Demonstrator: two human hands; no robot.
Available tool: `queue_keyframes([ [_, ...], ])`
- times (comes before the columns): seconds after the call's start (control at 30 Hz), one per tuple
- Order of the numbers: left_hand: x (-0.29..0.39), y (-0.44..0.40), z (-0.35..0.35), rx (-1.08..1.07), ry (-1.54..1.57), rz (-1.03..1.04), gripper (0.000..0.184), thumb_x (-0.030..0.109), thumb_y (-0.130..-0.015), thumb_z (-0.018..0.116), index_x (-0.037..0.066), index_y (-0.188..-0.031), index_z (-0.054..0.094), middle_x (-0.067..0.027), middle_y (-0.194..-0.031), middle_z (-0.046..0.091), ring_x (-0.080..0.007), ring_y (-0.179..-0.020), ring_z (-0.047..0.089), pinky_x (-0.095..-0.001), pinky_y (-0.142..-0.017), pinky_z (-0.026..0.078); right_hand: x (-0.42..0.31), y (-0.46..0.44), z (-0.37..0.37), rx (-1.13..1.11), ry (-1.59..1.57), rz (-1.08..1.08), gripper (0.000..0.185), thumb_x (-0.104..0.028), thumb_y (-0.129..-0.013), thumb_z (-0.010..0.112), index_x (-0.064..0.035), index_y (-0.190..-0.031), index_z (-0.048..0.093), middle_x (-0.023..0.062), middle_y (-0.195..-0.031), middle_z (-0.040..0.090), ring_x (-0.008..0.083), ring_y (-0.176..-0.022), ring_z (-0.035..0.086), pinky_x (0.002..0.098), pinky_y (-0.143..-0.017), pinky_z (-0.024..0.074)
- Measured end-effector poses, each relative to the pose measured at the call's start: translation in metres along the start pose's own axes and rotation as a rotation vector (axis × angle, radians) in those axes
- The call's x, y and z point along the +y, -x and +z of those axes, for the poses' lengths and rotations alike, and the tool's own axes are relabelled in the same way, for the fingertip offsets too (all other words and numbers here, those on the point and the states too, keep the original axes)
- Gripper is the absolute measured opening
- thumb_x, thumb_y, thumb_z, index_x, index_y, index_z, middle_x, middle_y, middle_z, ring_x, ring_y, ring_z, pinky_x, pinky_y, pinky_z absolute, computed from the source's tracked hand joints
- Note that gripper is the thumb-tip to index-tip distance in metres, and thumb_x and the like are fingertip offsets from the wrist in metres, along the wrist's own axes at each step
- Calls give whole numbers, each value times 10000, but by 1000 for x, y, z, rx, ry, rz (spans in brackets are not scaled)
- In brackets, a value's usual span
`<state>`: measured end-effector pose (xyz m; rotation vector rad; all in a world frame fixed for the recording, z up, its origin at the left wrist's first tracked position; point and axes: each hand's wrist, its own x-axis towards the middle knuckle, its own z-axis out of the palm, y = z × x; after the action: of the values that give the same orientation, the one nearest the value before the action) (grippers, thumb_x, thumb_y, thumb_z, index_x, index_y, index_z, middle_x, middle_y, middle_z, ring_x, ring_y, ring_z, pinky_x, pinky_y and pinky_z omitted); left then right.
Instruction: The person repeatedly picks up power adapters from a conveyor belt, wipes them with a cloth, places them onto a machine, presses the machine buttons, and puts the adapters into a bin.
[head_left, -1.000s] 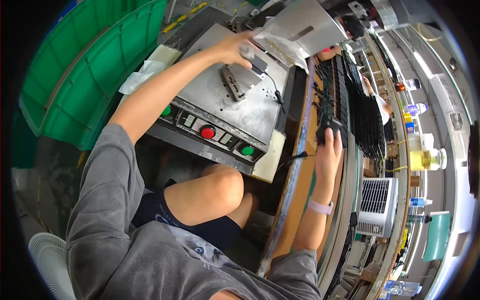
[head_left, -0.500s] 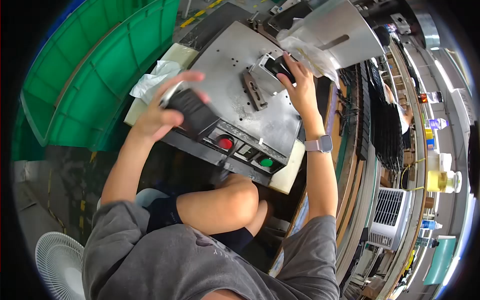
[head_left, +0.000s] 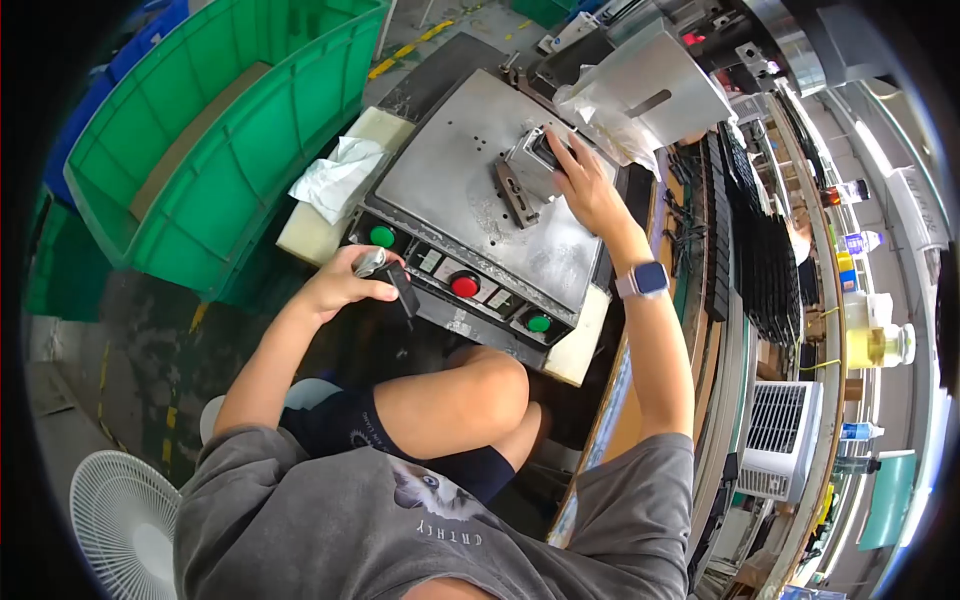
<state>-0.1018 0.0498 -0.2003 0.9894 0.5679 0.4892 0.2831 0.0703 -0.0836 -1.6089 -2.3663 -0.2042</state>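
Note:
My left hand (head_left: 340, 284) is closed around a black rectangular part (head_left: 403, 290), held in front of the machine's left side. A shiny silvery piece (head_left: 371, 262) shows between the same fingers; I cannot tell whether it joins the black part. My right hand (head_left: 595, 195) reaches over a silver metal block (head_left: 530, 162) on the steel plate (head_left: 440, 165). Its fingers grip a dark part (head_left: 546, 148) seated at the block, mostly covered by them. Beside the block lies a slotted metal clamp bar (head_left: 516, 192).
Along the machine's front are a red button (head_left: 464, 285) and green buttons (head_left: 382, 236) (head_left: 538, 323). White cloth (head_left: 335, 178) lies at the left edge. Green crates (head_left: 240, 130) stand left; a metal guard (head_left: 670, 85) rises behind. Black parts (head_left: 765, 230) hang at right.
My left hand has drawn down and back from above the plate's front left with the black part, uncovering the left green button. My right hand stays at the block, its fingers now flatter.

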Motion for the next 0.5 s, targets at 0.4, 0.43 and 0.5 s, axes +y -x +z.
queue_keyframes([
  [0.4,17,1,0,98,-312,123,485,75,-600,869,2,-1029,656,-63,-985,687,-148,-922,638,-301,-885,495,-130,151,-26,-236,179,353,1069,-399,-659,859,-87,-1506,287,204,-1529,304,379,-1422,297,544,-1124,286],
  [0.43,33,9,10,25,-399,185,480,63,-597,862,8,-1027,657,-64,-980,692,-147,-912,642,-304,-880,498,-138,149,-32,-150,-129,358,1042,-413,-685,847,-48,-1493,298,219,-1502,343,382,-1405,327,508,-1125,301],
  [0.5,78,11,44,-124,-476,283,472,41,-614,854,9,-1041,656,-70,-989,698,-141,-913,644,-299,-874,503,-151,136,-40,23,-623,310,969,-398,-741,828,13,-1462,329,233,-1443,422,375,-1358,400,444,-1108,346],
])
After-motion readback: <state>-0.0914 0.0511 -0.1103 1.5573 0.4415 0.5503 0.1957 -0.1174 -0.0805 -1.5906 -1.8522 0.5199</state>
